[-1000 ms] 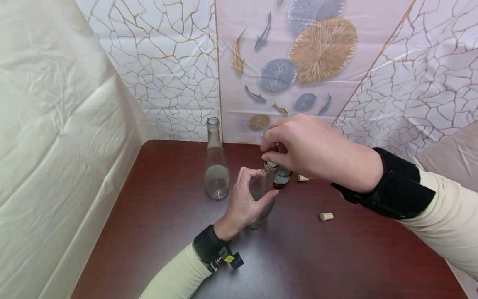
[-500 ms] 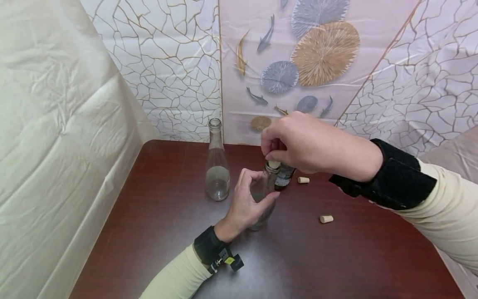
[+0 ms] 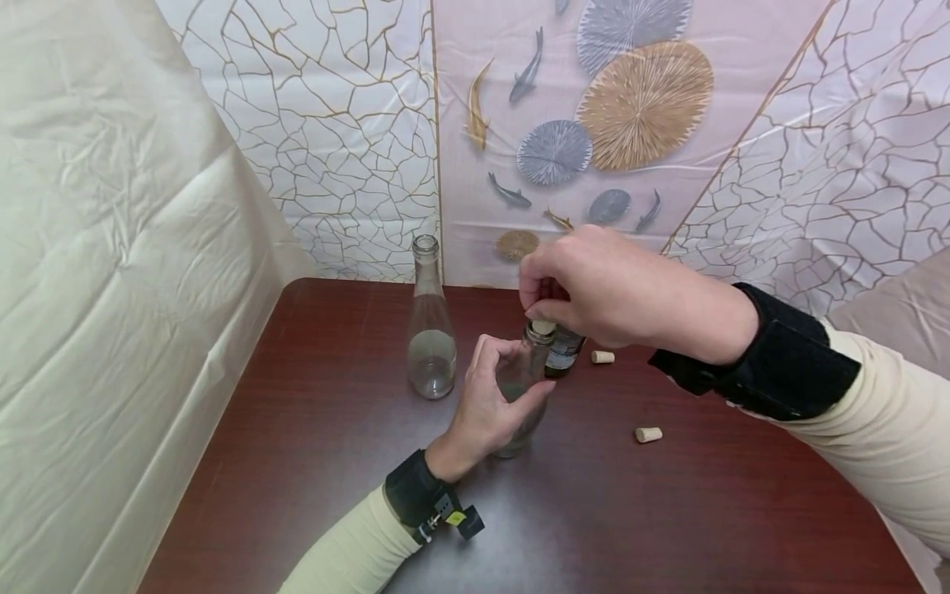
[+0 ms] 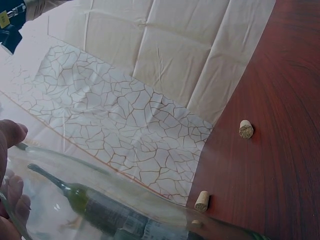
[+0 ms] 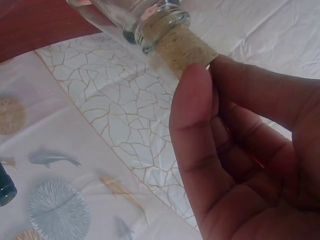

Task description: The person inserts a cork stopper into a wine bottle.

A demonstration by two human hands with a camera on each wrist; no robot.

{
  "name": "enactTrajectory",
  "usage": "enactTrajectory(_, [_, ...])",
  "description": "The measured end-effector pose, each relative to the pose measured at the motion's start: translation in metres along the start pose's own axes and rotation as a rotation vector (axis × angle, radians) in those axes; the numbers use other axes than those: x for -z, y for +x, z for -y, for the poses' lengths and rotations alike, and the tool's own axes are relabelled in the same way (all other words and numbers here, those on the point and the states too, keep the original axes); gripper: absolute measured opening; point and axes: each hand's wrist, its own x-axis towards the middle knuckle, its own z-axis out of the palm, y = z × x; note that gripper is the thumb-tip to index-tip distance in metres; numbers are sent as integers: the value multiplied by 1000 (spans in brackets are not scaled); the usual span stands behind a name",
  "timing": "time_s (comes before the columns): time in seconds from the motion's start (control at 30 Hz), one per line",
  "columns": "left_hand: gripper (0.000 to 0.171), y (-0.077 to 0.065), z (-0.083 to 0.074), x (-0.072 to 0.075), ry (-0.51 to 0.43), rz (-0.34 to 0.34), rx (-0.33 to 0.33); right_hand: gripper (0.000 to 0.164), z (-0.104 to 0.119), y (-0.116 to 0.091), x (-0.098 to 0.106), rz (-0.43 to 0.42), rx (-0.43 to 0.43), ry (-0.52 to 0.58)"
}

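Note:
My left hand (image 3: 490, 404) grips a clear glass bottle (image 3: 530, 363) round its body, thumb on the near side. The bottle stands upright on the table. Partway into its mouth sits a cork (image 5: 182, 50), its outer part sticking out above the rim. Between thumb and forefinger my right hand (image 3: 594, 289) pinches the cork's outer end, with the other fingers curled in. In the left wrist view the clear bottle's glass crosses the lower left, and part of the left hand (image 4: 11, 180) shows at its edge.
A second clear bottle (image 3: 432, 355), uncorked, stands at the back left of the brown table (image 3: 334, 495). Behind the held bottle is a dark green wine bottle (image 3: 564, 355), partly hidden. Two loose corks lie to the right, one far cork (image 3: 603, 357) and one nearer cork (image 3: 649, 435).
My right hand has shifted slightly and more of the cork shows at the bottle mouth than a second ago. The left hand keeps its grip on the bottle.

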Motion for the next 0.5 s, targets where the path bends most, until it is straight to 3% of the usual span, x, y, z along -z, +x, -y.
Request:
enactTrajectory(0.27, [49, 0, 1, -3, 0, -4, -17, 25, -1, -8, -10, -104, 34, -27])
enactTrajectory(0.5, [49, 0, 1, -2, -5, -10, -30, 24, -1, -11, -17, -142, 10, -29])
